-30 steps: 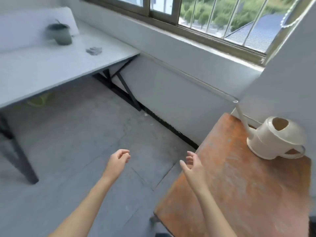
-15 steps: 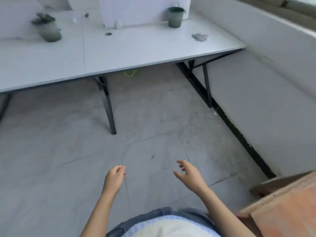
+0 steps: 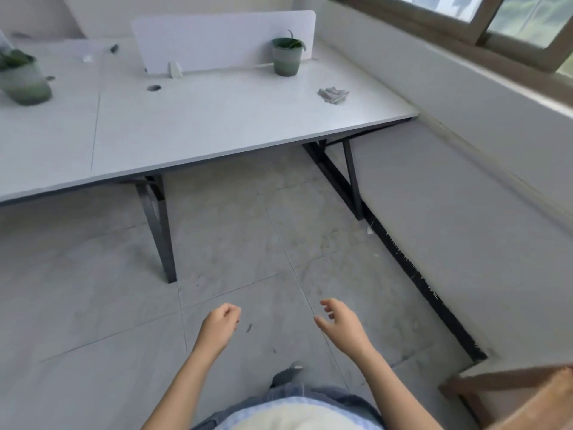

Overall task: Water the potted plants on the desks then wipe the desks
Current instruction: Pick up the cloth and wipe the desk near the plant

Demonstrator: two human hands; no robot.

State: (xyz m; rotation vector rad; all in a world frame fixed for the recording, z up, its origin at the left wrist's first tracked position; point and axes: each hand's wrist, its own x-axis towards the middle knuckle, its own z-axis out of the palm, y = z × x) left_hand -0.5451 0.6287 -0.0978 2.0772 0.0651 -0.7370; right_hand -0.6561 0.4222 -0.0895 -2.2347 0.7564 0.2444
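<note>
While both forearms extend forward over the floor [image 3: 93, 305], the left hand [image 3: 218, 325] holds nothing, its fingers loosely curled toward the palm. The right hand [image 3: 341, 324], beside it, is also empty, with fingers relaxed and the thumb apart. Neither hand touches anything. The white counter [image 3: 217, 125] lies well ahead of both hands. One potted plant [image 3: 286, 58] stands upright on it, far ahead of the right hand, just in front of a white divider panel [image 3: 223, 38]. A crumpled grey cloth [image 3: 333, 95] lies on the counter, ahead of the right hand and near the counter's right edge. A second potted plant [image 3: 23, 79] stands far ahead and left of the left hand. A brown wooden table corner [image 3: 527, 395] shows to the right of the right forearm.
</note>
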